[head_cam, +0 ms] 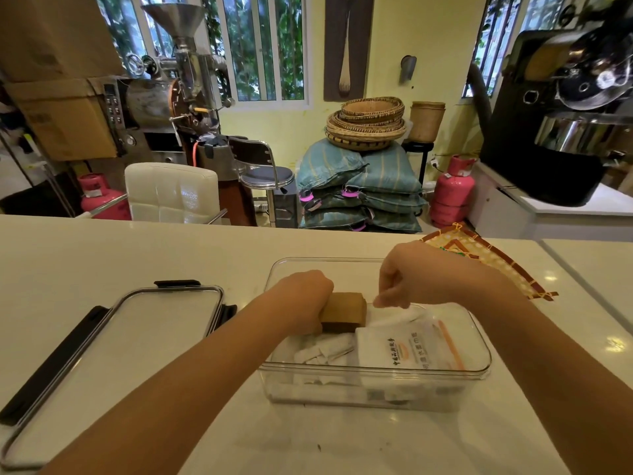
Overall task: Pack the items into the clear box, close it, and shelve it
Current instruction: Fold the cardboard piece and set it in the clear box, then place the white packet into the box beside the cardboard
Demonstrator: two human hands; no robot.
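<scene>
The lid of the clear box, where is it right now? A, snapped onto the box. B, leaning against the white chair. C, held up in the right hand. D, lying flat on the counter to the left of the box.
D: the lid lies flat on the counter, left of the open clear box.

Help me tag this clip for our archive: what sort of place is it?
Probably a small coffee roastery's workroom: a drum roaster with hopper, a second black roaster, stacked sacks and gas cylinders.
</scene>
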